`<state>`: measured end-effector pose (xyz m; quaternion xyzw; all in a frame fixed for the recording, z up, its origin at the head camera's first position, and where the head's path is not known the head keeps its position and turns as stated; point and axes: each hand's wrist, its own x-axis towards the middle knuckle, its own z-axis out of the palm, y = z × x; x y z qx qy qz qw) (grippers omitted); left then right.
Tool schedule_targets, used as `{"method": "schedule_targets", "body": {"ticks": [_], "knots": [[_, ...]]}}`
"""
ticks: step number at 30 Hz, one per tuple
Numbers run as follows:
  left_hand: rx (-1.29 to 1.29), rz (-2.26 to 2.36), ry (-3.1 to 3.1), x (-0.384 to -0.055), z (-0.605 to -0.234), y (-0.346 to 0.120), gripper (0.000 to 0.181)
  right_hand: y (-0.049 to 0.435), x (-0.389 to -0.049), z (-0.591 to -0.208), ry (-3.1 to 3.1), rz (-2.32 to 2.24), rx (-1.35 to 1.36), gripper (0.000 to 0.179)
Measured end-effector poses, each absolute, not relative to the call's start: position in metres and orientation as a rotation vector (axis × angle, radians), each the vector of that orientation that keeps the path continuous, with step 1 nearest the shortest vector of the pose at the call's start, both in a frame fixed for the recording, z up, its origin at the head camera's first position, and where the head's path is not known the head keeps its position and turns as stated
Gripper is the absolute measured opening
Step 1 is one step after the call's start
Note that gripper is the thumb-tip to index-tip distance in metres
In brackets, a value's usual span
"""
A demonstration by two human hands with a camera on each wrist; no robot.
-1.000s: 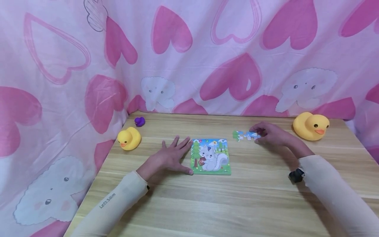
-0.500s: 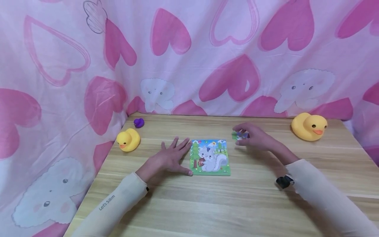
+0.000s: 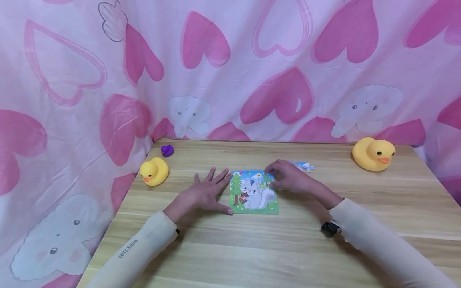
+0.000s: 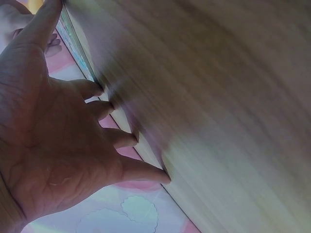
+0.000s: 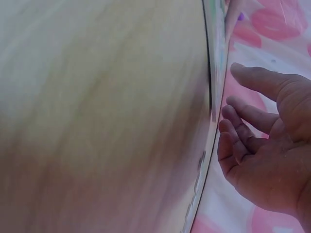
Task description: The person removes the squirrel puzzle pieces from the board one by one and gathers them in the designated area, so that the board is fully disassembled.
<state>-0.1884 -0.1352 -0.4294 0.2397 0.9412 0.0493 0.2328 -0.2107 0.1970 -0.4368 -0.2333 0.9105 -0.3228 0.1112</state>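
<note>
Left hand (image 3: pixel 207 194) splayed, right hand (image 3: pixel 290 178) loosely curved, both empty at the squirrel board (image 3: pixel 251 196): best take its opposite edges lightly, evenly.

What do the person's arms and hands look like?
The left sleeve and right sleeve are cream; dark lettering marks the left one. A black thing sits by the right cuff, a smaller dark bit by the left. The left hand and right hand wear no gloves.
</note>
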Motion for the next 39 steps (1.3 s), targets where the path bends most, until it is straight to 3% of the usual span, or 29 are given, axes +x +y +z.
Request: {"method": "schedule_targets", "body": {"ticks": [39], "knots": [[0.664, 0.13, 2.587, -0.188, -0.429, -0.135, 0.126, 0.181, -0.224, -0.434, 2.707, -0.77, -0.683, 0.044]]}}
